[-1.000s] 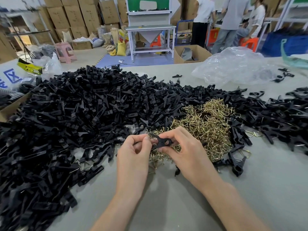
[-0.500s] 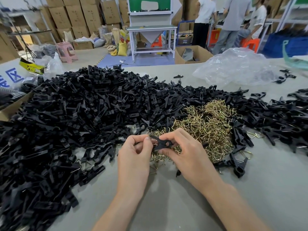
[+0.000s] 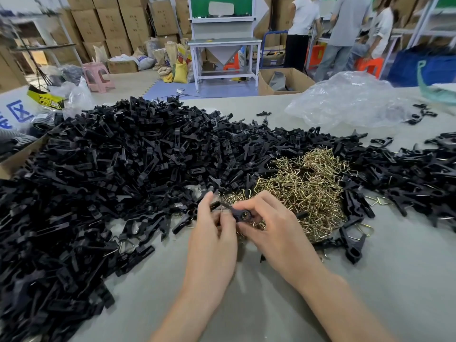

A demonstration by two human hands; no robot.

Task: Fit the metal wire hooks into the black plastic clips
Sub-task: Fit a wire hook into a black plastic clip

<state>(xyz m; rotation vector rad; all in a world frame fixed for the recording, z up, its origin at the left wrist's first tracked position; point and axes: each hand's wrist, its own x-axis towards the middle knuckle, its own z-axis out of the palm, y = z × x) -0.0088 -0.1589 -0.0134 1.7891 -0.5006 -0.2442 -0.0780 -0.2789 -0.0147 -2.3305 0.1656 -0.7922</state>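
A white sheet [image 3: 15, 103] at left bears blue "区".

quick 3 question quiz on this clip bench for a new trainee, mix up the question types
1. Multiple choice: what do the left hand and right hand hold between them? A) a black clip B) a screwdriver C) a roll of tape
2. True or false: the wire hooks are kept in a cardboard box.
3. Short answer: what lies on the table at the far right, beyond the hooks?

Key
1. A, the black clip.
2. False: they lie in a loose pile on the table, just beyond the right hand.
3. A clear plastic bag.
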